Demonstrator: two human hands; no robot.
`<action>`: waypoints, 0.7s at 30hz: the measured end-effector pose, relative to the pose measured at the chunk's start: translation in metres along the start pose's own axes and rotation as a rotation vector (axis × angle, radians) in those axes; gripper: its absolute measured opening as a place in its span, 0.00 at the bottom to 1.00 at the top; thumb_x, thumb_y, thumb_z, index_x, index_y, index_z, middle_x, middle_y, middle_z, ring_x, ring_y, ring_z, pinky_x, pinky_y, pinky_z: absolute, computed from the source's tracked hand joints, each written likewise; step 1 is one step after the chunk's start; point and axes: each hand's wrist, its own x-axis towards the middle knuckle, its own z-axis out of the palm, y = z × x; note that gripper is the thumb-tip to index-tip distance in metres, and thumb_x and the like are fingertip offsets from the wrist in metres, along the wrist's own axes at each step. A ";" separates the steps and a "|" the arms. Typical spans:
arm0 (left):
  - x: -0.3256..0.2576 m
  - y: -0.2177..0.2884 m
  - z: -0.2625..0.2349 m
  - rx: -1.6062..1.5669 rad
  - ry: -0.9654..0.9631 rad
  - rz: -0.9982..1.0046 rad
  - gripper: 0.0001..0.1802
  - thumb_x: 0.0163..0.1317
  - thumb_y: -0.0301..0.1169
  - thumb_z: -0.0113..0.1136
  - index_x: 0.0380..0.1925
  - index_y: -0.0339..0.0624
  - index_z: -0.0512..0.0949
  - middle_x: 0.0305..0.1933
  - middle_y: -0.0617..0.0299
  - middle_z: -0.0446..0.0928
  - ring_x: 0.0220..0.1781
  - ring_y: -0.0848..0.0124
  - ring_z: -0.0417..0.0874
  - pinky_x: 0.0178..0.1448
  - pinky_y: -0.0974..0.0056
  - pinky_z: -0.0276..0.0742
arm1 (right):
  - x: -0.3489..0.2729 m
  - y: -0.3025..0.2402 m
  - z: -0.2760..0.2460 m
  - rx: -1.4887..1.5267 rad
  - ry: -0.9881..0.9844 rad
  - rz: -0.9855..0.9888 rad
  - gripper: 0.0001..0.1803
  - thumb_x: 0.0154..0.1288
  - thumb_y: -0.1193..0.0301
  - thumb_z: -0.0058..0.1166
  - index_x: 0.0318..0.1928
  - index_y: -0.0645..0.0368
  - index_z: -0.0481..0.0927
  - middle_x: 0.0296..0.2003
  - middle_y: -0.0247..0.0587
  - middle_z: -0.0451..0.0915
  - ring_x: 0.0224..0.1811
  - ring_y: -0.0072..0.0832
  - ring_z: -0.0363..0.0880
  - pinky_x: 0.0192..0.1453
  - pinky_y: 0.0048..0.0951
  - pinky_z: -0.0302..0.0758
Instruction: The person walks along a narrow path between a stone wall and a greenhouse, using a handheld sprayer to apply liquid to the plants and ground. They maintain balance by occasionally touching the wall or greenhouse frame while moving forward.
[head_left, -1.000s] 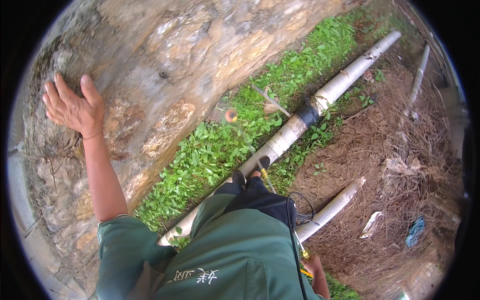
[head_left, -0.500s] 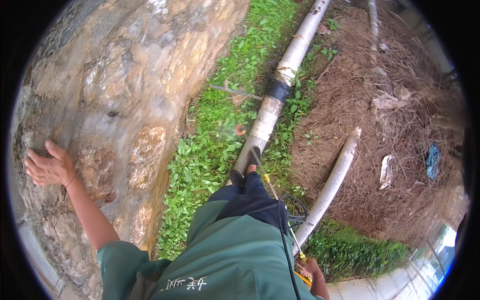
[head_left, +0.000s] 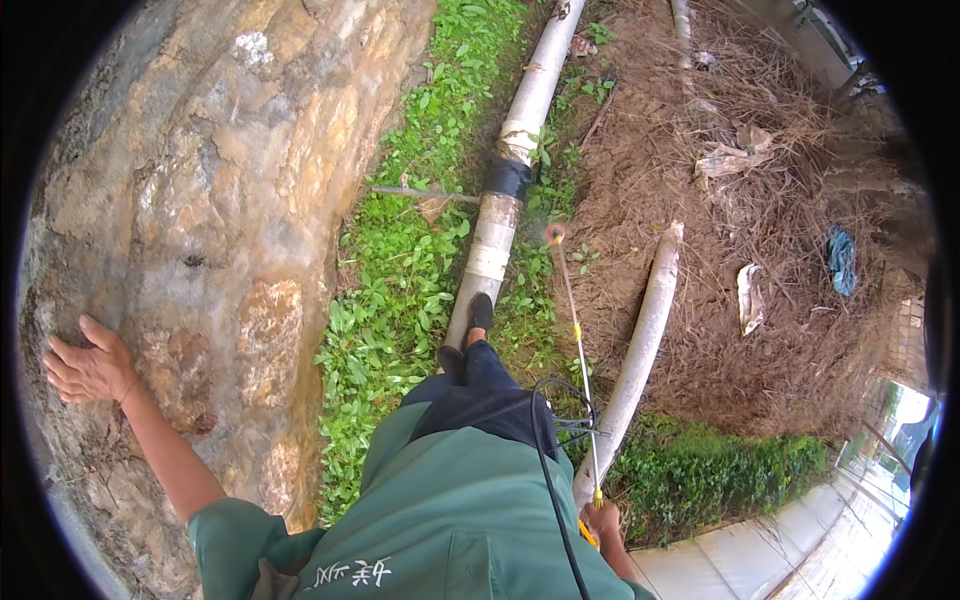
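My left hand (head_left: 92, 365) rests with spread fingers against the rough stone wall (head_left: 250, 200) on the left. At the lower right, my right hand (head_left: 602, 520) is closed around the handle end of a long thin spray wand (head_left: 588, 390) with yellow fittings. The wand points away from me, its blurred orange-dark nozzle (head_left: 555, 234) over the strip between the white pipe and the brown soil. A black hose (head_left: 542, 430) loops beside my waist. Both my feet, in dark shoes (head_left: 481, 312), stand on the long white pipe (head_left: 490, 240), which has a black wrapped joint.
Green weeds (head_left: 390, 270) grow between wall and pipe. Right of it is a brown slope (head_left: 740, 350) of dry stalks, with a shorter pale pipe (head_left: 650, 330), a blue rag (head_left: 841, 260) and whitish scraps. A low hedge (head_left: 710, 485) borders pale paving at the lower right.
The wand's nozzle has swung right, from over the weeds left of the pipe to its right side. The whole view has shifted somewhat. My left hand stays on the wall.
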 end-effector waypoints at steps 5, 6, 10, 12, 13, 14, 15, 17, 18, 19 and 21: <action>0.001 0.002 0.000 -0.025 0.009 -0.021 0.38 0.61 0.68 0.49 0.60 0.54 0.75 0.65 0.60 0.68 0.70 0.55 0.60 0.71 0.42 0.47 | -0.106 0.066 0.022 -0.196 -0.153 0.323 0.26 0.53 0.52 0.60 0.36 0.65 0.84 0.35 0.62 0.83 0.42 0.54 0.83 0.47 0.48 0.78; 0.002 0.002 0.000 -0.028 0.016 -0.013 0.38 0.61 0.68 0.49 0.60 0.54 0.75 0.66 0.60 0.68 0.70 0.55 0.60 0.71 0.41 0.46 | -0.116 0.071 0.025 -0.268 -0.132 0.266 0.26 0.52 0.52 0.60 0.36 0.66 0.84 0.35 0.63 0.83 0.42 0.54 0.83 0.46 0.48 0.78; 0.005 0.008 -0.004 -0.040 -0.005 -0.026 0.38 0.62 0.68 0.48 0.61 0.54 0.75 0.68 0.58 0.67 0.72 0.54 0.59 0.71 0.40 0.46 | -0.097 0.057 0.005 -0.036 0.036 0.094 0.21 0.52 0.57 0.60 0.32 0.66 0.83 0.29 0.61 0.82 0.36 0.54 0.83 0.43 0.48 0.78; 0.005 0.008 -0.008 -0.033 -0.035 -0.039 0.38 0.62 0.68 0.48 0.61 0.54 0.75 0.69 0.58 0.67 0.73 0.53 0.58 0.71 0.40 0.46 | -0.067 0.025 0.001 -0.003 0.068 0.072 0.19 0.53 0.59 0.59 0.30 0.66 0.81 0.27 0.60 0.82 0.33 0.54 0.83 0.41 0.49 0.77; 0.004 0.008 -0.009 -0.040 -0.047 -0.052 0.38 0.62 0.68 0.48 0.62 0.54 0.74 0.69 0.57 0.67 0.74 0.53 0.58 0.71 0.40 0.46 | -0.057 0.009 0.000 0.028 0.097 0.064 0.18 0.54 0.60 0.59 0.30 0.66 0.81 0.26 0.60 0.81 0.32 0.54 0.82 0.41 0.50 0.76; 0.003 0.008 -0.008 -0.051 -0.060 -0.067 0.38 0.62 0.67 0.48 0.62 0.55 0.74 0.69 0.57 0.67 0.74 0.52 0.58 0.71 0.40 0.46 | -0.051 -0.003 0.000 0.060 0.124 0.046 0.17 0.55 0.61 0.59 0.29 0.67 0.80 0.26 0.60 0.81 0.32 0.54 0.82 0.40 0.50 0.76; 0.001 0.006 -0.007 -0.028 -0.065 -0.062 0.38 0.63 0.67 0.47 0.63 0.55 0.74 0.70 0.57 0.66 0.74 0.52 0.58 0.71 0.40 0.47 | -0.046 -0.011 -0.001 0.092 0.155 0.030 0.17 0.55 0.61 0.58 0.28 0.67 0.80 0.25 0.59 0.81 0.31 0.54 0.82 0.39 0.51 0.76; -0.002 -0.004 -0.003 0.042 -0.092 -0.055 0.38 0.63 0.67 0.47 0.63 0.56 0.73 0.71 0.57 0.65 0.74 0.51 0.59 0.71 0.39 0.48 | -0.047 -0.019 -0.001 0.110 0.181 0.029 0.17 0.55 0.62 0.58 0.28 0.67 0.79 0.25 0.59 0.81 0.30 0.54 0.82 0.39 0.51 0.75; -0.004 -0.010 0.000 0.030 -0.054 -0.026 0.37 0.63 0.66 0.47 0.63 0.56 0.73 0.70 0.56 0.66 0.73 0.51 0.60 0.70 0.39 0.50 | -0.055 -0.017 0.000 0.096 0.176 0.046 0.17 0.55 0.61 0.58 0.28 0.67 0.79 0.25 0.59 0.81 0.30 0.54 0.82 0.39 0.50 0.76; -0.006 -0.017 0.003 0.041 -0.033 -0.001 0.37 0.64 0.66 0.47 0.63 0.56 0.73 0.70 0.56 0.66 0.72 0.50 0.62 0.69 0.38 0.52 | -0.062 -0.014 0.000 0.075 0.177 0.085 0.17 0.55 0.61 0.59 0.28 0.67 0.80 0.25 0.59 0.80 0.30 0.54 0.82 0.39 0.50 0.76; -0.008 -0.031 0.011 0.204 -0.049 0.035 0.35 0.64 0.65 0.47 0.62 0.56 0.75 0.67 0.56 0.71 0.68 0.51 0.68 0.67 0.39 0.57 | -0.080 -0.007 0.000 0.073 0.113 0.123 0.20 0.54 0.58 0.59 0.30 0.66 0.80 0.27 0.59 0.81 0.33 0.55 0.82 0.41 0.48 0.78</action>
